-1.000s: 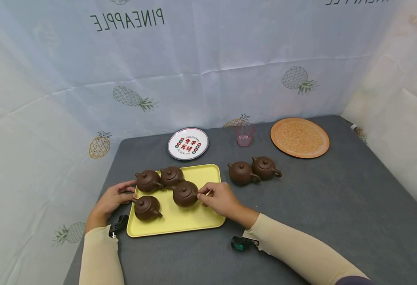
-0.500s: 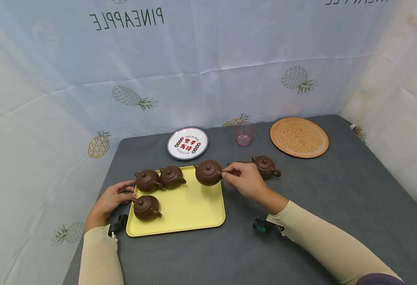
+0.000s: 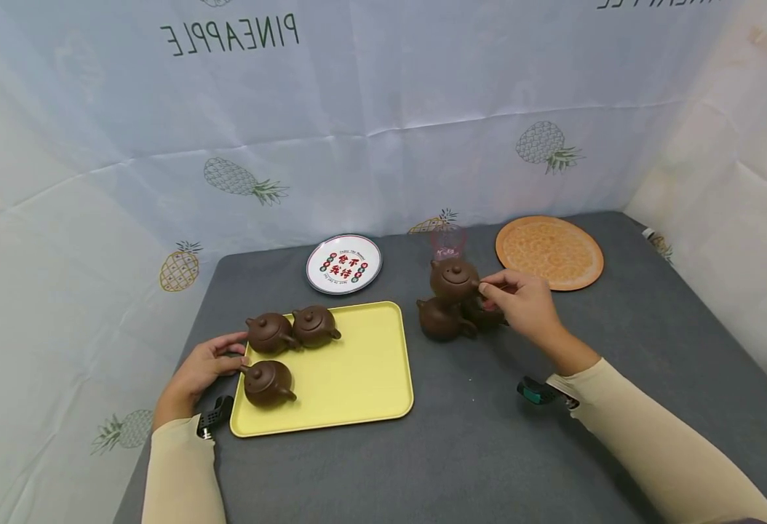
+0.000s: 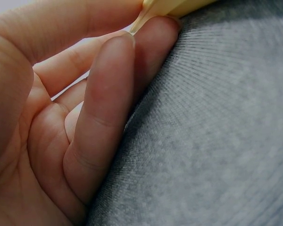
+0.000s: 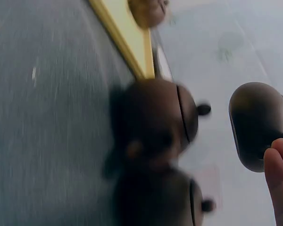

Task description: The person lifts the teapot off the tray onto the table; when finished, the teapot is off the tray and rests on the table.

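Note:
My right hand (image 3: 521,302) pinches a brown teapot (image 3: 454,280) by its handle and holds it in the air. In the right wrist view the lifted teapot (image 5: 259,125) hangs apart from the teapots below. Beneath it on the table stand two more brown teapots, the nearer teapot (image 3: 441,320) and a partly hidden teapot (image 3: 484,314). My left hand (image 3: 203,371) grips the left edge of a yellow tray (image 3: 351,382), its fingertips at the rim in the left wrist view. On the tray stand three teapots: back left (image 3: 269,332), back middle (image 3: 314,325) and front left (image 3: 268,383).
Behind the tray lies a white plate (image 3: 344,263) with red characters. A clear pink cup (image 3: 447,241) stands at the back, partly behind the lifted teapot. An orange round mat (image 3: 550,251) lies at the back right. Pineapple-print cloth (image 3: 370,167) surrounds the grey table (image 3: 619,349).
My right hand has lifted a teapot off the tray and carried it right, over the two teapots beside the tray. The left hand has stayed at the tray's edge.

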The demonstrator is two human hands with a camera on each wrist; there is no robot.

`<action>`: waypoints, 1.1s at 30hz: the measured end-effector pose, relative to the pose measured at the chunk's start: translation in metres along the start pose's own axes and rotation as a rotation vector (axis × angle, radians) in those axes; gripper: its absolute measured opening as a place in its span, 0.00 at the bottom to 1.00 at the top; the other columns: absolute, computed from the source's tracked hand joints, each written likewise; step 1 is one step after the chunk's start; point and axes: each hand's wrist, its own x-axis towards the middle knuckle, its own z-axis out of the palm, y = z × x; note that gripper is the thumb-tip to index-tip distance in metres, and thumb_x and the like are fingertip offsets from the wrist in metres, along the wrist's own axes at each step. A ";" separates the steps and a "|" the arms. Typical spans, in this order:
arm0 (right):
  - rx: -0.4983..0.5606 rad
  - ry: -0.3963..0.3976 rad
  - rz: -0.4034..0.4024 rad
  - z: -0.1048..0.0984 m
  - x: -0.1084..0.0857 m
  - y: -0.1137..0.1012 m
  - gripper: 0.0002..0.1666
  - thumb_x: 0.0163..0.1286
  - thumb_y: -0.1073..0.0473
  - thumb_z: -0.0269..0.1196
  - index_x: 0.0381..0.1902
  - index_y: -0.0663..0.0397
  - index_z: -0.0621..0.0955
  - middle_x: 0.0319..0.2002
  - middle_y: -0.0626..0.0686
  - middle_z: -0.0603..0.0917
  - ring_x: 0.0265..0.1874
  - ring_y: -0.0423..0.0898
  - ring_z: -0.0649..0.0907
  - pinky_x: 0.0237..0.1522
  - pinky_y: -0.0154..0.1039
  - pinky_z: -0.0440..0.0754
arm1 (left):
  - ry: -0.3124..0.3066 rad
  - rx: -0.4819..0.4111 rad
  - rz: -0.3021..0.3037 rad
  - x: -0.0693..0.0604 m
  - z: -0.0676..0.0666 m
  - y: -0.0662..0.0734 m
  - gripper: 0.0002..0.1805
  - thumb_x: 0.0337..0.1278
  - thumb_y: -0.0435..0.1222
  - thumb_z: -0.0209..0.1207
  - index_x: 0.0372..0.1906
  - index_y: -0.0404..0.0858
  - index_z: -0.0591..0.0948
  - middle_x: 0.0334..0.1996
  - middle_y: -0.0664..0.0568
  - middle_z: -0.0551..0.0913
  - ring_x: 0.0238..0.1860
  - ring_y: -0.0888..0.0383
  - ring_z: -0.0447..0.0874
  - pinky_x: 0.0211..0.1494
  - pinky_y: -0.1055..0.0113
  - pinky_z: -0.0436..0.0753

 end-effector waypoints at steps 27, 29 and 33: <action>-0.161 0.107 0.162 -0.073 -0.028 0.068 0.16 0.71 0.53 0.62 0.44 0.61 0.85 0.34 0.51 0.87 0.26 0.38 0.85 0.29 0.33 0.80 | -0.013 0.011 0.007 -0.002 -0.003 -0.001 0.34 0.58 0.33 0.66 0.68 0.27 0.67 0.43 0.44 0.80 0.36 0.63 0.81 0.36 0.68 0.80; -0.176 0.098 0.161 -0.075 -0.029 0.073 0.15 0.71 0.53 0.62 0.43 0.61 0.85 0.33 0.53 0.87 0.26 0.39 0.85 0.27 0.32 0.78 | -0.012 0.003 0.004 -0.002 -0.002 0.000 0.34 0.58 0.33 0.66 0.68 0.27 0.68 0.43 0.43 0.80 0.36 0.63 0.80 0.36 0.68 0.80; -0.213 0.070 0.185 -0.080 -0.032 0.080 0.16 0.72 0.51 0.62 0.43 0.59 0.85 0.30 0.56 0.87 0.26 0.38 0.85 0.27 0.33 0.75 | -0.013 0.003 0.003 -0.001 -0.001 0.000 0.34 0.58 0.33 0.66 0.68 0.27 0.68 0.44 0.42 0.80 0.36 0.63 0.80 0.36 0.68 0.80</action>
